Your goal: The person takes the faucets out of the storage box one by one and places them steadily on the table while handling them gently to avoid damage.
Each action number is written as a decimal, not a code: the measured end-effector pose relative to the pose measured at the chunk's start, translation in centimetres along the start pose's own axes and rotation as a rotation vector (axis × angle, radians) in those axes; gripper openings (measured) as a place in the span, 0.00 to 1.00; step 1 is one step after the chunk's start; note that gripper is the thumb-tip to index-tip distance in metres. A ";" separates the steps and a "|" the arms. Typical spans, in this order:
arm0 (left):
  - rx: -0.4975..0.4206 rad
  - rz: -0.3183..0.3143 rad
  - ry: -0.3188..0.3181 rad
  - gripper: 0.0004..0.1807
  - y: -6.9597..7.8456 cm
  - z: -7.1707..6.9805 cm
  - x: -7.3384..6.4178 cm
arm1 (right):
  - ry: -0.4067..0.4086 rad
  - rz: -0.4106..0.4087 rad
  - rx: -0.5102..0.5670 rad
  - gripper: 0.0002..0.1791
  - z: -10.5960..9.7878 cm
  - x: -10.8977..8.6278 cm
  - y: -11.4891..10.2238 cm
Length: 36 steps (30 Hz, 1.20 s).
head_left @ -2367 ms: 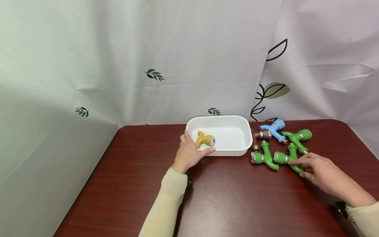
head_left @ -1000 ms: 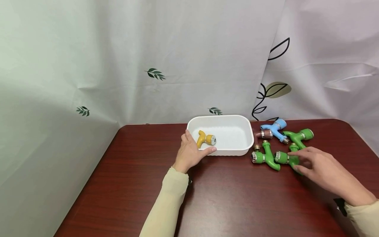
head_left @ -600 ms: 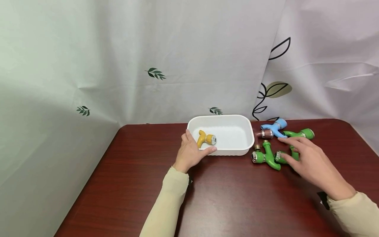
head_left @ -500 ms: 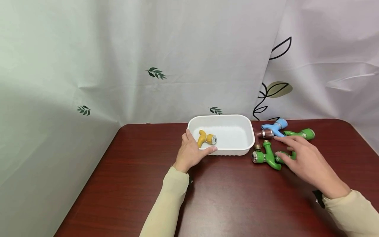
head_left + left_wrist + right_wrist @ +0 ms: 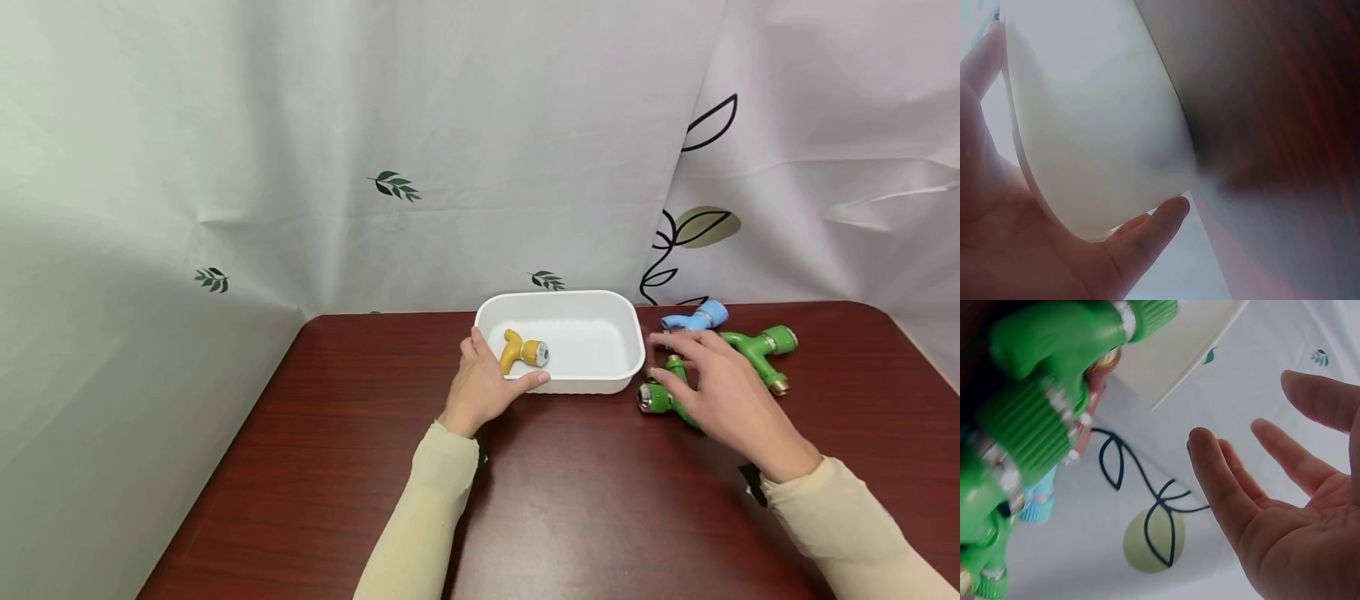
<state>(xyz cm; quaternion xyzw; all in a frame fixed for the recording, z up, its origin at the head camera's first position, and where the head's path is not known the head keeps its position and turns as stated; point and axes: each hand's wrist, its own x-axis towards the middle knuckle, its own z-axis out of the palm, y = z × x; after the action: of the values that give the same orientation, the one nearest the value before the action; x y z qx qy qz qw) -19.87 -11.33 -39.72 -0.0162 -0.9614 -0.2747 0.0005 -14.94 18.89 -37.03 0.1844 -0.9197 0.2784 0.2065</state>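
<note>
My left hand (image 5: pixel 478 387) holds the front left corner of a white plastic tray (image 5: pixel 562 387), thumb along the front and fingers along the left end. In the left wrist view, thumb and fingers span the tray's outer wall (image 5: pixel 1097 125). A yellow tap (image 5: pixel 517 353) lies inside the tray at the left. Over the group of taps, my right hand (image 5: pixel 727 396) hovers with fingers extended and spread, gripping nothing. Beneath it, a green tap (image 5: pixel 657 398) is partly covered, and another green tap is hidden. A brown tap (image 5: pixel 651 358) is mostly hidden by the fingers.
A blue tap (image 5: pixel 697 318) lies behind the right hand, and a green tap (image 5: pixel 767 346) to its right. Both rest on the dark red table (image 5: pixel 585 500). Patterned white cloth (image 5: pixel 420 233) hangs along the back edge.
My right hand has left the middle green tap and moved left across the taps towards the tray. The right-hand green tap is uncovered again. My left hand stays on the tray.
</note>
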 end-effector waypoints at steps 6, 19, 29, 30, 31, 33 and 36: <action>-0.002 -0.004 -0.002 0.76 0.0 -0.1 -0.1 | -0.008 0.001 0.030 0.24 1.2 0.9 -1.3; -0.008 -0.004 -0.004 0.75 0.0 0.0 0.0 | -0.032 0.042 0.064 0.24 3.5 2.3 -3.3; -0.006 0.008 -0.001 0.75 0.1 0.0 -0.1 | -0.053 0.058 0.095 0.24 5.2 3.4 -4.6; -0.004 0.008 -0.001 0.75 0.1 0.0 -0.1 | -0.054 0.059 0.099 0.24 5.4 3.5 -4.7; -0.004 0.009 0.000 0.75 0.1 -0.1 -0.1 | -0.057 0.061 0.105 0.24 5.6 3.6 -4.8; -0.004 0.011 0.003 0.75 0.1 -0.1 -0.1 | -0.060 0.062 0.114 0.24 6.0 3.7 -5.0; 0.000 0.017 0.007 0.75 0.1 -0.1 -0.1 | -0.064 0.071 0.125 0.24 6.5 4.1 -5.2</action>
<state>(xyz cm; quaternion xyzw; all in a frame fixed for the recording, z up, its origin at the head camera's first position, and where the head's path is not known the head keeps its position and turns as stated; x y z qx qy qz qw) -19.77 -11.30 -39.60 -0.0234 -0.9612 -0.2748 0.0064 -17.81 10.09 -37.72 0.1733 -0.9127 0.3361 0.1550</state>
